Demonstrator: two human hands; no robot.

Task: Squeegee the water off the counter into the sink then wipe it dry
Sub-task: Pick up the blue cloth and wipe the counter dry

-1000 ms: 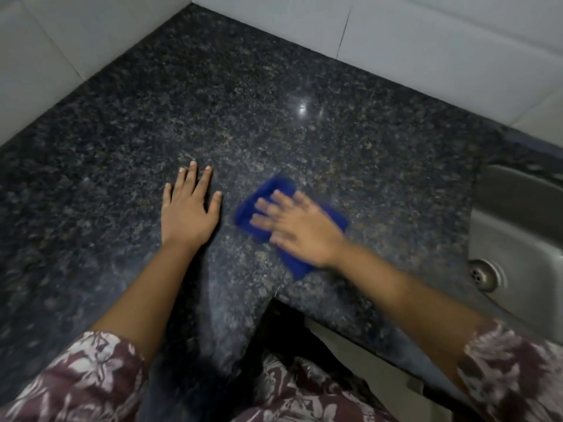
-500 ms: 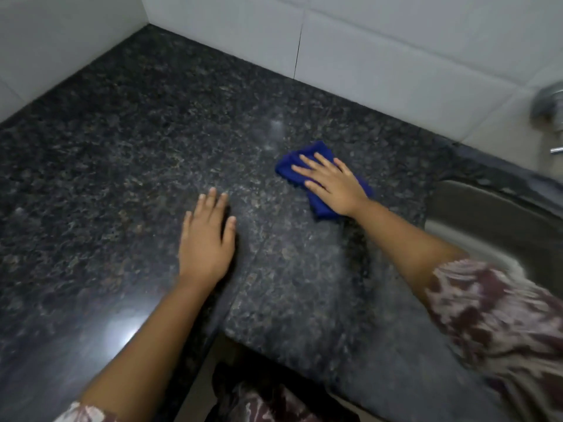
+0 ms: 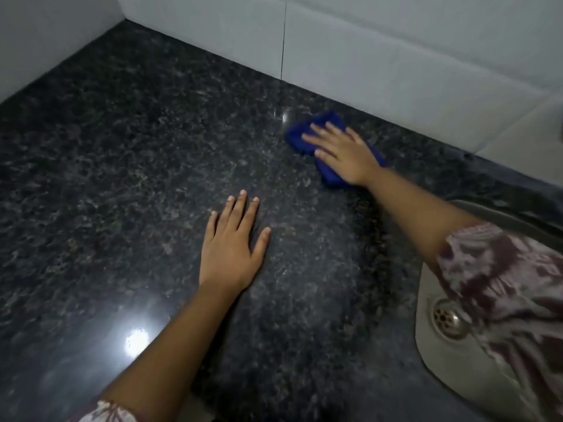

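Dark speckled granite counter (image 3: 122, 178) fills the view, white tiled wall (image 3: 396, 56) behind it, steel sink (image 3: 432, 345) at the right edge. Wipe-dry step looks underway; no squeegee in sight. Left hand (image 3: 231, 254) lies flat on the stone, fingers spread, holding nothing. Right hand (image 3: 344, 150) presses flat, fingers extended, on the folded blue cloth (image 3: 327, 176) near the back wall. Best kept flat under the palm, overlapping strokes, working along the wall joint toward the sink.
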